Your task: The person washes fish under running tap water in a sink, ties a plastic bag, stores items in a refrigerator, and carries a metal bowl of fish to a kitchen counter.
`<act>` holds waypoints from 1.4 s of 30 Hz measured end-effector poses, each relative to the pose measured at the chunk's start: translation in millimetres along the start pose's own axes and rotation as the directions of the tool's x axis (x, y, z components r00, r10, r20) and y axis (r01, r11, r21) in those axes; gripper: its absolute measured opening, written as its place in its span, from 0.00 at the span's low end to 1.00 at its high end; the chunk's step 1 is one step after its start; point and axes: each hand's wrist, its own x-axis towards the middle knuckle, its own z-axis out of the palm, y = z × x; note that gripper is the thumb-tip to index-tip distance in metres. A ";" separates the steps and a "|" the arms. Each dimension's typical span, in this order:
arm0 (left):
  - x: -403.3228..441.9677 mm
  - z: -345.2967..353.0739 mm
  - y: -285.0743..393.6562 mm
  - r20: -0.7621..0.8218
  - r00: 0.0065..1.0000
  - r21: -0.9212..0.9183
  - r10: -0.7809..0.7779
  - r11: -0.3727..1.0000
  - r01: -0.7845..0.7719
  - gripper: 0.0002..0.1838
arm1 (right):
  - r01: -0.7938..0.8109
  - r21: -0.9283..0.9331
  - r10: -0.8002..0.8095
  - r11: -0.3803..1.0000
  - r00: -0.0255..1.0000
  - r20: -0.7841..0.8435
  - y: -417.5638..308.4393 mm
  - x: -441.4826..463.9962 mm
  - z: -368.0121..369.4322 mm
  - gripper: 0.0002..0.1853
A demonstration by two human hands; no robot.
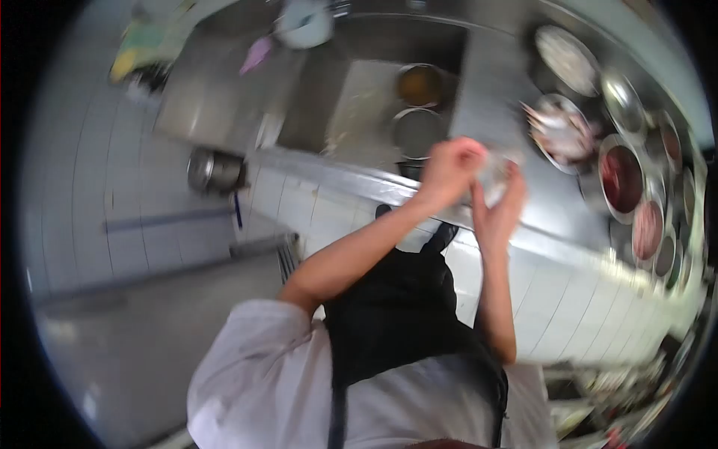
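A: How are the hands set?

B: The left hand [447,173] is curled, its fingertips bunched near the right hand [499,213]; whether anything is pinched there cannot be made out through the blur. On the right, thumb and fingers are parted, with a pale, see-through item [495,184] between them. How firmly it is gripped is not shown.

A: And where is that item held?

B: Above the front part of the desk [490,90], just to the right of the sink [363,97].

A: What could go wrong there?

B: If the grip is loose or the surface wet, the item could be let slip onto the desk or down to the floor [470,278]. If it is as thin as it looks, it could be torn by a hard pull.

A: And farther out?

B: A grey pan [419,135] in the sink could be knocked by a careless swing of the left hand. On the desk, ends jut from a heap of pale pieces [559,133] and could be snagged in passing. Beyond, dark red contents [622,179] could be splashed by anything dropped.
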 end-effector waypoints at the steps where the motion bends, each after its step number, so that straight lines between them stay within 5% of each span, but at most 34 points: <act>1: -5.4 1.0 20.1 0.032 0.999 0.056 -0.010 0.998 0.008 0.04 | 0.241 -0.196 -0.248 0.950 0.969 -0.011 -2.6 3.0 -5.8 0.30; 7: -26.0 4.4 55.5 -0.052 0.916 0.106 0.397 0.915 -0.390 0.03 | 0.456 -0.253 -0.425 0.853 0.889 0.171 29.0 20.2 30.8 0.25; 14: -72.3 -116.1 53.7 -0.092 0.876 -0.129 0.474 0.866 -0.483 0.07 | 0.458 -0.267 -0.395 0.848 0.882 0.259 -16.5 57.6 36.0 0.20; 17: -112.7 -200.8 66.5 -0.126 0.895 -0.126 0.428 0.888 -0.442 0.11 | 0.468 -0.454 -0.317 0.758 0.873 0.371 -52.8 79.7 58.3 0.21; 20: -145.7 -303.2 -0.9 -0.145 0.944 -0.039 0.297 0.951 -0.305 0.19 | 0.548 -0.264 -0.469 0.794 0.828 0.308 -142.8 75.0 85.9 0.13; 21: -162.5 -348.1 -43.1 -0.179 0.964 0.228 0.196 0.962 -0.154 0.20 | 0.583 -0.230 -0.518 0.779 0.805 0.288 -164.8 73.3 99.6 0.12; 22: -182.3 -397.5 -84.3 -0.285 0.957 0.446 -0.049 0.877 0.178 0.20 | 0.605 -0.231 -0.520 0.762 0.784 0.339 -186.9 69.2 114.7 0.11; 23: -209.5 -450.4 -88.1 -0.361 0.850 0.579 -0.383 0.623 0.527 0.20 | 0.624 -0.235 -0.515 0.746 0.763 0.391 -206.1 63.2 127.2 0.10; 24: -245.5 -498.6 -166.3 -0.491 0.810 0.768 -0.320 0.280 0.576 0.17 | 0.632 -0.232 -0.500 0.739 0.746 0.440 -217.5 60.7 144.3 0.12; 25: -273.0 -542.7 -199.7 -0.634 0.608 0.715 -0.478 -0.064 0.696 0.14 | 0.640 -0.227 -0.484 0.734 0.728 0.485 -228.4 57.1 164.8 0.15; 27: -327.0 -595.4 -197.7 -0.752 0.448 0.629 -0.484 -0.325 0.706 0.14 | 0.650 0.021 -0.591 0.759 0.675 0.442 -270.6 35.1 206.2 0.17; 29: -359.2 -619.3 -183.3 -0.728 0.337 0.665 -0.598 -0.494 0.560 0.17 | 0.618 0.182 -0.632 0.765 0.666 0.397 -323.0 6.8 240.2 0.19; 37: -366.9 -584.8 -159.3 -0.643 0.310 0.696 -0.701 -0.365 0.619 0.19 | 0.601 0.390 -0.687 0.698 0.406 0.603 -423.8 -57.9 366.9 0.22; 42: -347.9 -501.9 -159.2 -0.741 0.230 0.501 -0.631 -0.292 0.815 0.21 | 0.600 0.577 -0.787 0.554 0.154 0.597 -446.3 -102.7 445.7 0.17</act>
